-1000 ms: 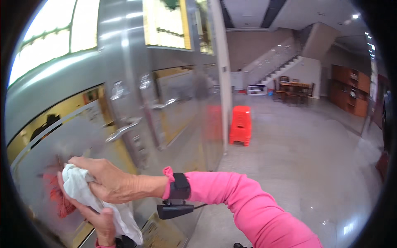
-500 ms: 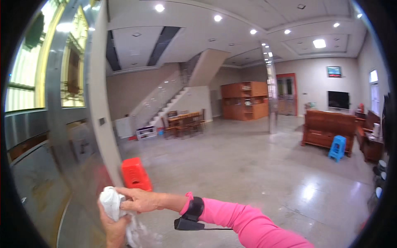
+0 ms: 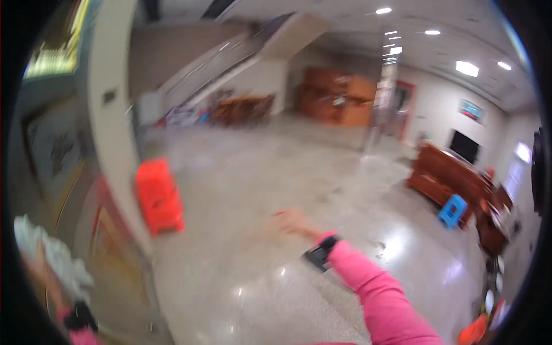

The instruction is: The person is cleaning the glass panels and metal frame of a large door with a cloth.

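Observation:
At the far left, my left hand (image 3: 41, 265) grips a crumpled white cloth (image 3: 64, 267) close to the metal door (image 3: 49, 146). Part of the cloth hangs down beside my wrist. Well away from it, my right hand (image 3: 292, 222) is over the floor in the middle of the view. Motion smears its fingers, so their pose is unclear, and no object shows in it. Both arms wear pink sleeves with a black band at the wrist.
A red plastic stool (image 3: 159, 196) stands by the pale door post (image 3: 112, 123). A blue stool (image 3: 452, 211) is beside the wooden bench (image 3: 445, 172) at right. Farther back are a staircase (image 3: 210, 75), wooden cabinets (image 3: 336, 95) and a shiny pillar (image 3: 382, 92).
My hands have parted: the left went farther left with the cloth, the right let go of it and swung right. The view has tilted and turned downward.

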`<state>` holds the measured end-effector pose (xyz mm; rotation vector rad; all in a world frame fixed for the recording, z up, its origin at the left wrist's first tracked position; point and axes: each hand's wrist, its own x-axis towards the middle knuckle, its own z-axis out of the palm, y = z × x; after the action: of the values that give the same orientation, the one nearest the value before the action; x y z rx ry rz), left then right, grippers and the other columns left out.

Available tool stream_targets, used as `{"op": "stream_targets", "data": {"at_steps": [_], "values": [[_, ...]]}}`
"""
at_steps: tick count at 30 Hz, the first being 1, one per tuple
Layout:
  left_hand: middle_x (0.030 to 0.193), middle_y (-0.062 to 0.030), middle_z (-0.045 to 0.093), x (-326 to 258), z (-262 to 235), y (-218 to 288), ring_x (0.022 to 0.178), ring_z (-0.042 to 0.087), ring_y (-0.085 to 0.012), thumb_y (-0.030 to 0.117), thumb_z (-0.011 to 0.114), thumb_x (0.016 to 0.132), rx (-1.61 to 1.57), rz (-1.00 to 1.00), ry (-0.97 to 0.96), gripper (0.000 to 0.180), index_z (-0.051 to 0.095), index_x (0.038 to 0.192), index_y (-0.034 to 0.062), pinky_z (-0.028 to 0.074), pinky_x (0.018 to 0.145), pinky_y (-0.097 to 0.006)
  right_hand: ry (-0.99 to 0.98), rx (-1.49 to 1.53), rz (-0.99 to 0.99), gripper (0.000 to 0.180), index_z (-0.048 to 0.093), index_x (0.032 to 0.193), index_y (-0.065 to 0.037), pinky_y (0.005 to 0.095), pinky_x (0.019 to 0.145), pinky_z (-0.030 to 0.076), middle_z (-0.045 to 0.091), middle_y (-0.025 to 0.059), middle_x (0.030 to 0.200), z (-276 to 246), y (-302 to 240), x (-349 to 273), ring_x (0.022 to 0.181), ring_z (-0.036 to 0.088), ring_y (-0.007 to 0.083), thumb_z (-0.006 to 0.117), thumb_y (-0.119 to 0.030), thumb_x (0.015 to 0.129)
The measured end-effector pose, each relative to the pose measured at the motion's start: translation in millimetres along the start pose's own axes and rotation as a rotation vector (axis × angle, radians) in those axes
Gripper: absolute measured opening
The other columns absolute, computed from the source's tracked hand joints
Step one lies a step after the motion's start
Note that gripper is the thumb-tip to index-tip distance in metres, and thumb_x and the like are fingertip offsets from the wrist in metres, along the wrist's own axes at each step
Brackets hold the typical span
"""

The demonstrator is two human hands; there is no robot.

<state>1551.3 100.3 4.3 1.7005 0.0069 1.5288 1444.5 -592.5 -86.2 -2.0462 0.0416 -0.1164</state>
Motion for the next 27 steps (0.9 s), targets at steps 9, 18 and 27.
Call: {"op": "stream_targets", "data": {"at_steps": [9,18,27], "values": [[0.122,-0.0137,0.048,68,106,-15,0.11,0.048,-0.0217,0.025,0.076,0.071,0.296,0.092,0.086,0.074,0.038,0.129,-0.0005,0.036,0.094,-0.03,0.775,0.349,0.786,0.038,0.045,0.1,-0.001,0.0353,0.049,0.049,0.057,0.0148,0.075,-139,234,17,0.061,0.061,0.0256,0.056,-0.033,0.082],[0.124,-0.0123,0.046,74,181,-19,0.112,0.047,-0.0209,0.014,0.074,0.071,0.336,0.173,0.055,0.071,0.037,0.131,0.002,0.037,0.095,-0.031,0.366,0.606,0.523,0.023,0.05,0.095,-0.009,0.0331,0.053,0.049,0.055,0.006,0.074,-59,249,348,0.063,0.058,0.0195,0.056,-0.03,0.085],[0.13,-0.013,0.042,100,235,-84,0.119,0.043,-0.0249,0.005,0.071,0.072,0.498,0.34,0.11,0.072,0.034,0.134,0.0044,0.034,0.1,-0.035,-0.182,0.589,0.089,0.033,0.057,0.093,-0.005,0.0293,0.057,0.05,0.061,0.0083,0.078,226,-80,644,0.066,0.061,0.0182,0.058,-0.037,0.087]]}}
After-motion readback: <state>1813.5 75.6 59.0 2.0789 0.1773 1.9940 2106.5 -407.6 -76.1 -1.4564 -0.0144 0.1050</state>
